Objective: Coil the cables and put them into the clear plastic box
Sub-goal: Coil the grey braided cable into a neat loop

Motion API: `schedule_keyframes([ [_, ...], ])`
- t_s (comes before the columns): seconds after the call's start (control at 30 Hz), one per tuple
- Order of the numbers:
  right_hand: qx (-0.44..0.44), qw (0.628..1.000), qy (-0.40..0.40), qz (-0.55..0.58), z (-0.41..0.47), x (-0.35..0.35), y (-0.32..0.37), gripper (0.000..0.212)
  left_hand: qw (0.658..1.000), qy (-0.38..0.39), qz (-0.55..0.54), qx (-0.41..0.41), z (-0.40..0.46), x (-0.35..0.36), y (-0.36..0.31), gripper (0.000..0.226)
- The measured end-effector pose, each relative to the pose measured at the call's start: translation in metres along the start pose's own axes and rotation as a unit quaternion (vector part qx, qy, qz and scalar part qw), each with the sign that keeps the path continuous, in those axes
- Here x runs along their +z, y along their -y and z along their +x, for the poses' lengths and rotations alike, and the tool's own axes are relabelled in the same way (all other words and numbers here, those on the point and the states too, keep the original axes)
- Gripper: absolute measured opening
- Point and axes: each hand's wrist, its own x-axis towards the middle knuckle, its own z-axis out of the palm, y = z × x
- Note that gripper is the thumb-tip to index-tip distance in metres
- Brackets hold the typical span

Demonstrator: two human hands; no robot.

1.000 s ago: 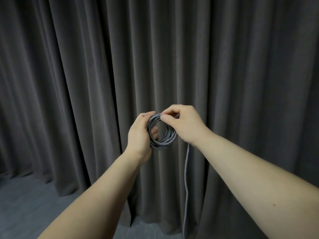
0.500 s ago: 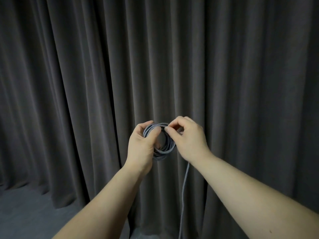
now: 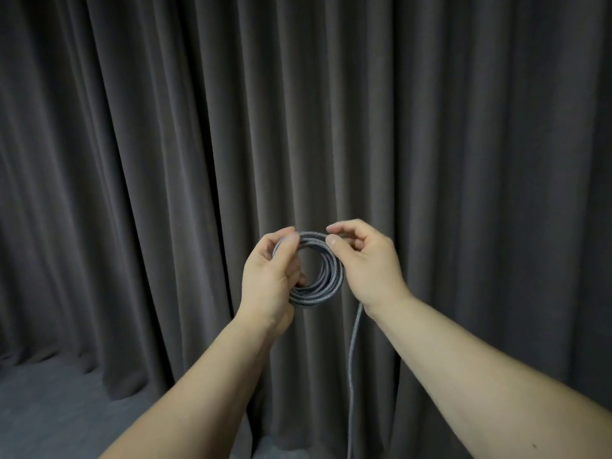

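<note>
- The left hand gripped the braided grey cable coil at its left side, thumb pressed over the upper turns and fingers curled behind the loops.
- The right hand pinched the cable at the top right of the coil between thumb and forefinger, the remaining fingers curled loosely.
- The coil was held in the air between the two hands, in front of the curtain, with several turns already stacked.
- The loose tail dropped from under the right wrist and ran straight down out of the bottom of the view; its free end was not visible.
- The clear plastic box was not in view, so its position could not be stated.
- Judged step: winding the remaining length onto the coil. Coiling appeared well along but not finished, as the tail was uncoiled.
- Recommended practice: the left-hand thumb should clamp every finished turn before the right hand releases, since braided cable is likely to spring open.
- Each new turn should match the existing loop size and lie flat beside the last, not across it.
- The right hand should let the cable roll slightly between the fingertips, so that twist does not build up in the tail.
- No work surface was visible.
- A dark grey pleated curtain filled the background, reaching down to a grey floor at lower left.
</note>
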Motion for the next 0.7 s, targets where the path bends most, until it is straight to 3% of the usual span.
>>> schedule_keyframes([
  [0.07,-0.034,0.998,-0.020,-0.042,-0.003,-0.001,-0.001,0.014,1.000,-0.014,-0.003,-0.003,0.000,0.003,0.000,0.009],
  [0.13,-0.126,0.978,-0.048,-0.161,-0.009,-0.002,-0.007,0.009,1.000,-0.031,-0.003,0.000,0.000,0.004,0.001,0.010],
  [0.23,-0.181,0.954,-0.027,-0.239,-0.018,-0.003,-0.019,0.036,0.998,-0.053,-0.026,-0.005,0.001,0.005,0.003,0.010],
  [0.3,-0.154,0.958,0.007,-0.243,-0.024,-0.002,-0.023,0.042,0.997,-0.058,-0.050,-0.019,0.000,0.006,0.006,0.012],
  [0.47,0.031,0.973,0.043,-0.224,-0.031,0.001,-0.022,0.043,0.994,-0.063,-0.071,-0.047,-0.007,0.013,0.016,0.019],
  [0.6,0.028,0.986,0.012,-0.166,-0.037,0.008,-0.021,0.036,0.995,-0.065,-0.054,-0.046,-0.008,0.013,0.020,0.018],
  [0.7,0.032,0.978,-0.013,-0.205,-0.040,0.006,-0.019,0.030,0.997,-0.062,-0.028,-0.036,-0.009,0.016,0.022,0.019],
])
